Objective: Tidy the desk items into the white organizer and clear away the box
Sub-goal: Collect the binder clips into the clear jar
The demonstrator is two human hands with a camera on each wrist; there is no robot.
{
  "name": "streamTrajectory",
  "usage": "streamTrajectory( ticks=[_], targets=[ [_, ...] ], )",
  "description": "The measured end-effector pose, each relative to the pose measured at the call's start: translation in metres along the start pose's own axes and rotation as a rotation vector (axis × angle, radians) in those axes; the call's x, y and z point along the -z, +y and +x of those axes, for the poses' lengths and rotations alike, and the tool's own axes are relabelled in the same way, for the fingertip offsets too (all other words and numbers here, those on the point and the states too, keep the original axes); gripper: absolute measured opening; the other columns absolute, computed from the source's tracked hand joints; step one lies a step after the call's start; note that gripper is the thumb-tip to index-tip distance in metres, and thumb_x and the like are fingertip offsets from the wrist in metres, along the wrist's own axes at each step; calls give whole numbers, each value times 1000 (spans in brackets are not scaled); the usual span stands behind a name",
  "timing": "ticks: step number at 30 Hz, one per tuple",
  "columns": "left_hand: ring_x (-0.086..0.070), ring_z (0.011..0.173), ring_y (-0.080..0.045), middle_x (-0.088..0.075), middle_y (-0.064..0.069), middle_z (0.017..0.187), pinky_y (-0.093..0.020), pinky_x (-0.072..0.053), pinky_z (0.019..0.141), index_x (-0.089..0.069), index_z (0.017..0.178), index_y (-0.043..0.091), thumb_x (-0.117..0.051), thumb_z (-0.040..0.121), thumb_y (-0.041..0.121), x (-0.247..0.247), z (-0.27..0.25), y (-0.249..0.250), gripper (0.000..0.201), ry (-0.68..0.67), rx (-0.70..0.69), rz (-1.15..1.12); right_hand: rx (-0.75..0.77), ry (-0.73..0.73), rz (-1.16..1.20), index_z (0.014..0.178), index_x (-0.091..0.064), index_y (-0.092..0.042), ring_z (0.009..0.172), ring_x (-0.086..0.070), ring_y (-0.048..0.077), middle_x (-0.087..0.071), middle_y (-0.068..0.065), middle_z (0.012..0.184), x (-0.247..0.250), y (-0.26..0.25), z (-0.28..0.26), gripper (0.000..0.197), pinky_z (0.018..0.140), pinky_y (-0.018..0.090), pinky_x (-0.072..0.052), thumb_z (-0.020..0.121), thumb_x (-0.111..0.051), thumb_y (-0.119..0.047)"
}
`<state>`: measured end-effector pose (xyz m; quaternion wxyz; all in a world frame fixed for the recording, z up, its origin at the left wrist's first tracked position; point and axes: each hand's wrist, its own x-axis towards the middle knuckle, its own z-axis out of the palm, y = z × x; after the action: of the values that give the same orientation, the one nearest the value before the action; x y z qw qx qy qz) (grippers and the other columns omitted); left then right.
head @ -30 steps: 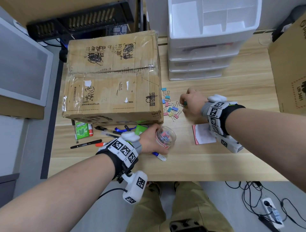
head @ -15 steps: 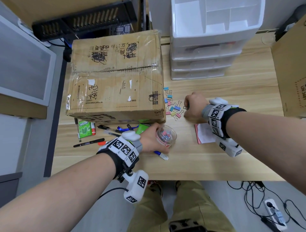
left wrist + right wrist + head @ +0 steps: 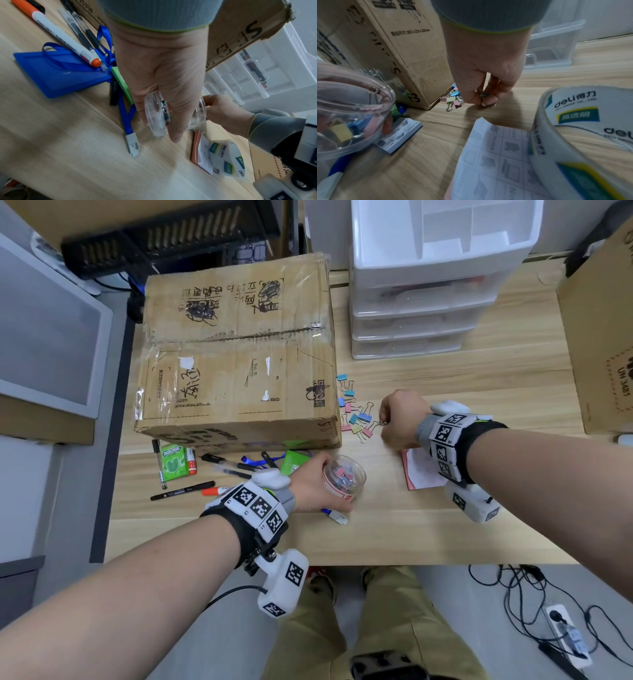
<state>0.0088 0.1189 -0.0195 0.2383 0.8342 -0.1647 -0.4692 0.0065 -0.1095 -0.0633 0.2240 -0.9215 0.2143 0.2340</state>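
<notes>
On a pale wooden desk (image 3: 479, 392), a person seated at its near edge works with both bare hands, each wrist wearing a strap with black-and-white markers. Their left hand (image 3: 313, 486) has its fingers wrapped around a small clear plastic jar (image 3: 344, 479), open at the top and partly filled with pastel binder clips. Their right hand (image 3: 399, 419) is bunched up, thumb and fingertips pinched on a binder clip (image 3: 483, 94) down at the desk surface, right beside a scattered pile of loose clips (image 3: 356, 412) in pink, blue and yellow.

A large worn cardboard box (image 3: 236, 354) sits closed on the left part of the desk, the loose clips just by its right corner. Behind the clips, toward the far edge, stands the white organizer (image 3: 431, 289) (a stack of clear-fronted drawers with a divided tray on top).

Along the front of the box lie pens, a black marker (image 3: 183, 490), a green gum packet (image 3: 176, 463) and a blue lanyard (image 3: 126, 115). Near the right wrist rest a pad of sticky notes (image 3: 419, 470) and a roll of clear tape (image 3: 583, 135)
</notes>
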Motion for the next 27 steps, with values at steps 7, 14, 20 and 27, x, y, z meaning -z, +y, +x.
streamTrajectory(
  ticks=[7,14,20,27],
  targets=[
    [-64,99,-10,-64,9,107,-30,-54,89,-45,120,21,-92,57,30,1,-1,-9,79,8,10,-2,-5,-92,-20,89,-61,-17,75,-63,20,-64,1,88,5,-6,-8,31,55,24,-53,64,-62,1],
    [-65,100,-14,-66,4,107,-32,-55,89,-46,117,16,-93,58,26,-2,-4,-13,77,12,5,-35,-71,-147,-110,86,-75,-6,58,-56,19,-64,1,72,7,-12,-10,26,56,28,-56,62,-65,-2],
    [-65,98,-16,-67,1,107,-33,-54,86,-47,114,14,-93,60,23,-2,-7,-15,71,13,-4,-41,-95,-135,-131,73,-63,-15,56,-55,17,-60,-2,68,6,-11,-7,22,53,25,-52,57,-64,0],
    [-64,98,-11,-65,6,108,-27,-54,85,-46,119,18,-93,58,26,0,-4,-16,77,16,1,-33,-84,-114,-11,82,-70,-9,63,-59,21,-71,4,78,12,-10,-13,16,63,32,-59,66,-68,-5]
  ],
)
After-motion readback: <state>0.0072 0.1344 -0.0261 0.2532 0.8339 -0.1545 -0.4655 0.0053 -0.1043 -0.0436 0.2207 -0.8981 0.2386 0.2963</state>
